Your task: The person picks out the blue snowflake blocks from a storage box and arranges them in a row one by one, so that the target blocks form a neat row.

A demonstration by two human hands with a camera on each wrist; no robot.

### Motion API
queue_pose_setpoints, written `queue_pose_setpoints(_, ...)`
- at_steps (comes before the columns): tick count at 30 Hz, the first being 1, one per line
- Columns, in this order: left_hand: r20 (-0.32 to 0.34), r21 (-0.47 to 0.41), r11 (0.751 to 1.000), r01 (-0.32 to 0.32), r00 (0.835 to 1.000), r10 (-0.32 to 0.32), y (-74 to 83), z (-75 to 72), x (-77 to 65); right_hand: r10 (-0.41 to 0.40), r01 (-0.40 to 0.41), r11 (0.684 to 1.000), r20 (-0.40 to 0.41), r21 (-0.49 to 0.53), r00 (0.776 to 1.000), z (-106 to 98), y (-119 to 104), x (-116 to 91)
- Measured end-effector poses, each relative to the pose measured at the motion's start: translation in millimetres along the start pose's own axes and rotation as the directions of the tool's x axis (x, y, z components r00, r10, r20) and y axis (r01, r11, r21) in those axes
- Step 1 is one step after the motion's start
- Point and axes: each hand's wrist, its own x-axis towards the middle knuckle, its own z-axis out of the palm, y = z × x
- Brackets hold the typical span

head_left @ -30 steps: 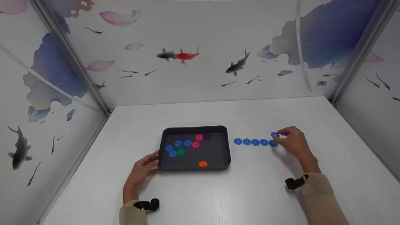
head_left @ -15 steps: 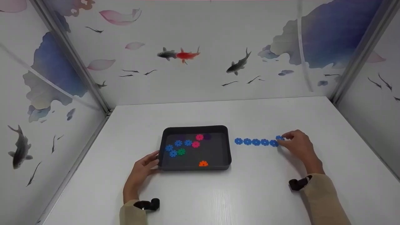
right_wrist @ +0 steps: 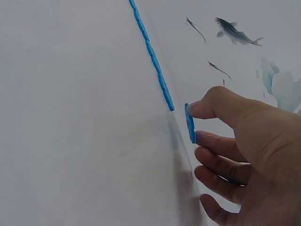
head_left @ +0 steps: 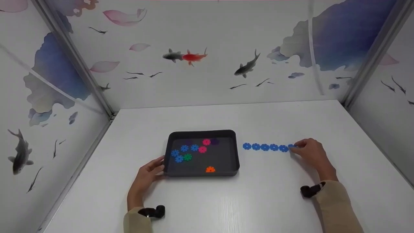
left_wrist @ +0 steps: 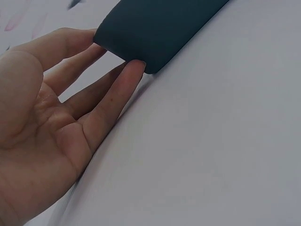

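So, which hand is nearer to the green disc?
Left: the left hand touches the tray, left of the green disc. The right hand is farther, right of the tray, pinching a blue disc.

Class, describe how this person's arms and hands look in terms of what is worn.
The left sleeve and right sleeve are plain beige and reach the wrists. A left wrist device and right wrist device, both black with a rounded end, show there; no cables are visible. The left hand and right hand wear no gloves.
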Motion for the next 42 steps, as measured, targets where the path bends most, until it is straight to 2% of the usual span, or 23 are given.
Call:
queue_pose_setpoints(7, -0.004, 0.002, 1.000, -0.003, 1.000, 0.003, 0.1, 1.4, -0.5, -0.003, 0.003, 1.000, 0.001, -0.028, 1.000, 1.4, -0.3, -0.1)
queue_pose_setpoints(17, 0.002, -0.010, 1.000, -0.011, 1.000, 0.011, 0.2, -0.3, 0.4, 0.008, -0.008, 1.000, 0.008, 0.002, 1.000, 0.9, -1.7, -0.4)
queue_pose_setpoints(22, 0.007, 0.001, 1.000, -0.020, 1.000, 0.020, -2.8, -1.8, 1.2, -0.064, 0.064, 0.998, -0.052, 0.009, 0.997, -0.7, -7.1, -2.1)
queue_pose_setpoints(27, 0.004, 0.007, 1.000, -0.018, 1.000, 0.018, -3.2, -1.9, 2.6, -0.180, 0.182, 0.983, -0.147, 0.000, 0.973, -5.6, -26.5, -7.9)
queue_pose_setpoints(35, -0.005, -0.020, 1.000, -0.007, 1.000, 0.007, -0.7, 1.2, 0.4, -0.289, 0.295, 0.955, -0.208, -0.001, 0.934, -8.8, -60.6, -22.0)
queue_pose_setpoints(38, -0.013, -0.025, 1.000, -0.001, 1.000, 0.001, -0.8, 2.0, 1.1, -0.336, 0.346, 0.938, -0.221, 0.006, 0.916, -7.9, -70.7, -27.0)
queue_pose_setpoints(42, -0.022, -0.025, 1.000, 0.005, 1.000, -0.006, -1.0, 2.9, 1.3, -0.404, 0.413, 0.911, -0.199, 0.003, 0.893, -5.1, -82.7, -33.2)
